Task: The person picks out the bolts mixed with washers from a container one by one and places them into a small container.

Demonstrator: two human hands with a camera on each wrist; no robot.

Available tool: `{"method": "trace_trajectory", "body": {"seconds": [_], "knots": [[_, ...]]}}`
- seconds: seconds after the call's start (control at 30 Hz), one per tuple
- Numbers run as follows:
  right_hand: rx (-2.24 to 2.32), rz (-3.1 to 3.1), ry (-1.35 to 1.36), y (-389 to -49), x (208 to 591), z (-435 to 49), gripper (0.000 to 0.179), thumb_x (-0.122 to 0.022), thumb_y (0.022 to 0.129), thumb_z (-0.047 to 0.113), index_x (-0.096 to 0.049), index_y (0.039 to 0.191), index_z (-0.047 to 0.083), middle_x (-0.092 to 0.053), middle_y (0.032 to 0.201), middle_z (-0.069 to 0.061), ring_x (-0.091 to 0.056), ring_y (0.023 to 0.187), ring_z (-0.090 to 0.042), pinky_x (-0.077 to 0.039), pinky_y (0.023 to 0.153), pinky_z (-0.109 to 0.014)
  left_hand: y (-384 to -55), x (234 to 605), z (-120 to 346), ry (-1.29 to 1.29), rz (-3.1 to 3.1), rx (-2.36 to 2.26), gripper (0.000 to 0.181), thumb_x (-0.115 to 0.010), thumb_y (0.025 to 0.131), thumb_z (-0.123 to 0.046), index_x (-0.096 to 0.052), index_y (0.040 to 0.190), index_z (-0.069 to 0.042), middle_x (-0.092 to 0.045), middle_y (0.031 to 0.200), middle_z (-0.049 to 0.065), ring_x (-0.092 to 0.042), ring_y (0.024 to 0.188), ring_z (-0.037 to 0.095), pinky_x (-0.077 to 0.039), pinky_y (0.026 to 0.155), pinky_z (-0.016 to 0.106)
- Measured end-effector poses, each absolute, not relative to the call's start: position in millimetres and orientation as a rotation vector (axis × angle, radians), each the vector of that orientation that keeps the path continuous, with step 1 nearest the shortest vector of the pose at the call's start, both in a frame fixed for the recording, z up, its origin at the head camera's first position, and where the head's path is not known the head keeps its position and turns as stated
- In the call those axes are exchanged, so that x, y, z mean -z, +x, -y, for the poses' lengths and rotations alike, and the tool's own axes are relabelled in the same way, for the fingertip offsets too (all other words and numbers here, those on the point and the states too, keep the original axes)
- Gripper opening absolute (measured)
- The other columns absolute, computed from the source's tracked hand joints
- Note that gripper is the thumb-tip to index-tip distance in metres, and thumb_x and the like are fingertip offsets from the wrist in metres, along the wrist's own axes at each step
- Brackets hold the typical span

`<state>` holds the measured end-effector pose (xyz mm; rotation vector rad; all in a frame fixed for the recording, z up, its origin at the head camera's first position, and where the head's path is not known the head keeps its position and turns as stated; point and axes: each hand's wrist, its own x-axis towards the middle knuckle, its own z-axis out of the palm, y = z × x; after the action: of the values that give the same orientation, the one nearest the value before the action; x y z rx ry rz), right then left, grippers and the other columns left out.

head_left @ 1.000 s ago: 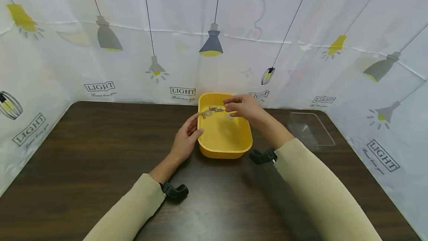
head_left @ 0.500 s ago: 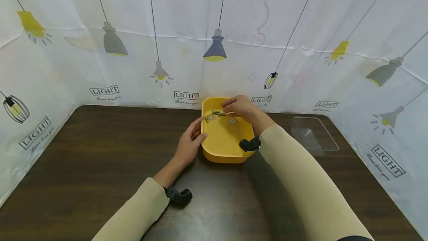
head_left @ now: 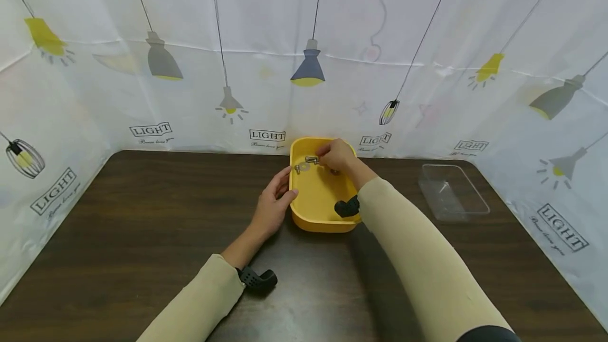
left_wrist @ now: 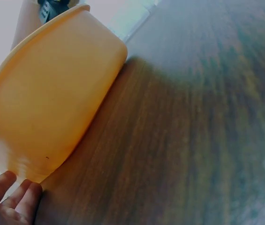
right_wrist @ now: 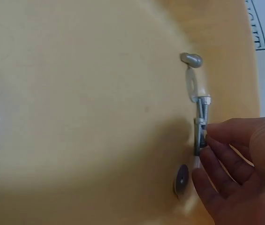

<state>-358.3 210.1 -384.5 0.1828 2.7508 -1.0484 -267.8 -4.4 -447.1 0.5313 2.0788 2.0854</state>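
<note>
A yellow plastic tub [head_left: 323,210] stands on the table against the back curtain. At its left side my left hand [head_left: 272,206] holds the wall, thumb at the rim; in the left wrist view, fingers [left_wrist: 28,199] touch the outside near the base. My right hand [head_left: 339,156] reaches inside by the far wall. Its thumb and fingertips pinch the end of a silver bolt [right_wrist: 199,133], close beside another bolt [right_wrist: 203,108]. Near them lie a short screw [right_wrist: 192,60], a pale washer [right_wrist: 191,83] and a darker, shaded washer [right_wrist: 182,177].
To the right of the tub sits a clear plastic box [head_left: 446,199]. The dark wooden table [head_left: 157,226] ends at a white curtain [head_left: 190,99] printed with lamps. Both wrists wear black bands, the left band [head_left: 256,279] resting low over the table.
My right hand has come down into the tub, its loose fingers now closed together at the bolts. The left hand has stayed at the tub's side.
</note>
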Motion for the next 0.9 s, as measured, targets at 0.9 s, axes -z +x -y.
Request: {"method": "trace_trajectory", "body": {"seconds": [0.9], "knots": [[1.073,-2.854,0.098,-360.0,402.8,-208.7,0.026,-0.077,0.081,-0.001,-0.073,0.106,0.001,-0.065,0.088,-0.005,-0.056,0.072,-0.015,-0.048,0.061,-0.022,-269.6,455.8,1.1,0.535,-2.128,-2.121,0.057,-0.058,0.100,-0.011,-0.041,0.155,-0.015,-0.050,0.153,0.017,-0.053,0.137,0.034,-0.047,0.109,0.052]]}}
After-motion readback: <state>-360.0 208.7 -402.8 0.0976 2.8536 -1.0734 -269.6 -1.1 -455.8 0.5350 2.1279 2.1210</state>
